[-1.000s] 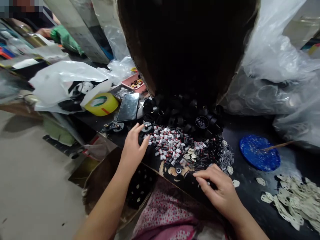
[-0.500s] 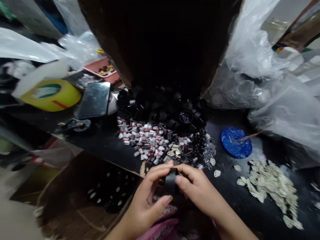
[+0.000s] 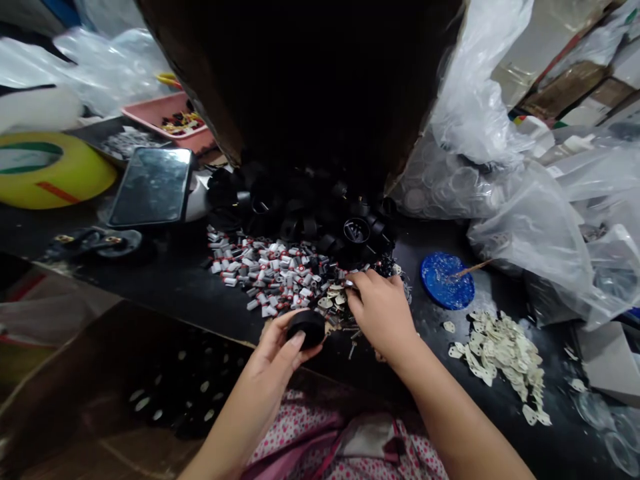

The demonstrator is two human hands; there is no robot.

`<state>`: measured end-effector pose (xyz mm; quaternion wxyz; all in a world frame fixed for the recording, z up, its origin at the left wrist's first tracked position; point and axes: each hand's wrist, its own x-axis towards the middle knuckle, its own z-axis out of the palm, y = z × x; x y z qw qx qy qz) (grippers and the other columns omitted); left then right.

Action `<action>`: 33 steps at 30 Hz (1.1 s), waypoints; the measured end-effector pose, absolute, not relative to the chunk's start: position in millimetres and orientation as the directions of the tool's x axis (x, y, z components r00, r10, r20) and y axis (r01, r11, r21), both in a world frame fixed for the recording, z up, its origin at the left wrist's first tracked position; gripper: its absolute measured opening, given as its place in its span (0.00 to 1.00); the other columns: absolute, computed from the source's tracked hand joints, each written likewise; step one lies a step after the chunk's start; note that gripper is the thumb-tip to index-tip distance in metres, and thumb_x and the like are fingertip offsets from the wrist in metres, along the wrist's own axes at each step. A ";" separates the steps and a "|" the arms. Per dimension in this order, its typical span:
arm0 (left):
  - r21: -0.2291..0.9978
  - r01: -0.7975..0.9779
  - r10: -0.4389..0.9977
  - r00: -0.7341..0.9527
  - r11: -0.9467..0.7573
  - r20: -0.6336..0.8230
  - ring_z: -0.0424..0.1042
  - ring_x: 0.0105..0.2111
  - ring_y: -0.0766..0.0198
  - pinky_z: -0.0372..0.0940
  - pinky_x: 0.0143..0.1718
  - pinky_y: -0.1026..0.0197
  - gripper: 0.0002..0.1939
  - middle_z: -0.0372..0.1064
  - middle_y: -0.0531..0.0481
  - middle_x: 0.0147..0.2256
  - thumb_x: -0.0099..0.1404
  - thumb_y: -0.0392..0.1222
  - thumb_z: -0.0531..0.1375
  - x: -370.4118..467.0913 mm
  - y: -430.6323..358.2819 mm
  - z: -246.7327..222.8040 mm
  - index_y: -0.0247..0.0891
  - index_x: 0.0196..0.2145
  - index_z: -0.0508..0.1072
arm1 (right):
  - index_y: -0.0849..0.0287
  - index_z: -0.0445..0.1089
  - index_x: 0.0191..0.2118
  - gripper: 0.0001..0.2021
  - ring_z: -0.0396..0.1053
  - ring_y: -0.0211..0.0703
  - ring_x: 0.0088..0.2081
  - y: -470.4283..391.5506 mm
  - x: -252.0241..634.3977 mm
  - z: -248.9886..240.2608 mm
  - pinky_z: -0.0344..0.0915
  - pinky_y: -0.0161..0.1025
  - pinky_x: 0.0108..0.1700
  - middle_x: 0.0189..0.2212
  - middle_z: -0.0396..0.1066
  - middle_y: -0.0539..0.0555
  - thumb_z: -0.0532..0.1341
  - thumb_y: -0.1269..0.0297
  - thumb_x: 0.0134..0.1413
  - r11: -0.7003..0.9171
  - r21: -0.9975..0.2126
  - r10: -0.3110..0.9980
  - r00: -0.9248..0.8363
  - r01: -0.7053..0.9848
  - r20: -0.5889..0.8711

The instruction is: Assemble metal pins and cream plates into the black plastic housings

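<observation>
My left hand (image 3: 275, 353) is closed around a black round cap-like part (image 3: 307, 329), thumb on its near side, just in front of the table edge. My right hand (image 3: 383, 310) reaches down into the small parts, its fingers drawn together; whatever they pinch is hidden or too small to name. Left of those fingers spreads a heap of small grey-and-white cylindrical pieces with red ends (image 3: 275, 270). A few cream flat plates (image 3: 334, 295) lie right by the fingertips. Black round housings (image 3: 300, 223) are piled behind.
A blue lid (image 3: 445, 283) holding a smeared substance and a stick lies to the right, near a heap of cream plates (image 3: 505, 350). A phone-like slab (image 3: 153, 187) and yellow tape roll (image 3: 75, 170) stand left. Below the edge, a container (image 3: 95, 407) holds black parts.
My hands, together on the black part before, are now apart. The left keeps the part and has tilted it; the right has moved forward into the small pieces. The view has shifted.
</observation>
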<state>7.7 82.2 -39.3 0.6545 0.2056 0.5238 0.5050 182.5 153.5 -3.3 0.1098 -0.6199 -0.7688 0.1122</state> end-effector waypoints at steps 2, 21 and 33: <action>0.784 -0.479 0.873 -0.068 0.395 -0.482 0.77 0.45 0.57 0.74 0.47 0.59 0.19 0.78 0.48 0.45 0.60 0.48 0.70 9.3 85.0 -39.7 0.44 0.48 0.77 | 0.59 0.74 0.47 0.10 0.74 0.51 0.42 160.3 182.1 -5.3 0.58 0.48 0.47 0.43 0.78 0.58 0.57 0.69 0.66 0.214 -0.281 0.976 -0.216 0.935 0.026; 0.605 -0.709 0.846 -0.022 0.362 -0.532 0.79 0.43 0.54 0.76 0.47 0.52 0.09 0.78 0.46 0.45 0.63 0.38 0.67 21.8 90.5 -35.1 0.41 0.42 0.77 | 0.57 0.74 0.48 0.10 0.74 0.51 0.40 133.2 183.0 -10.6 0.56 0.48 0.46 0.40 0.77 0.56 0.59 0.63 0.67 0.214 -0.248 0.975 -0.220 0.945 0.002; 0.582 -0.762 0.877 -0.039 0.284 -0.479 0.80 0.42 0.56 0.74 0.49 0.53 0.08 0.80 0.48 0.41 0.62 0.38 0.68 36.4 98.3 -34.1 0.41 0.40 0.78 | 0.57 0.73 0.41 0.10 0.73 0.49 0.37 138.9 187.9 -18.0 0.55 0.46 0.45 0.36 0.77 0.53 0.56 0.61 0.69 0.259 -0.183 0.966 -0.257 0.948 0.034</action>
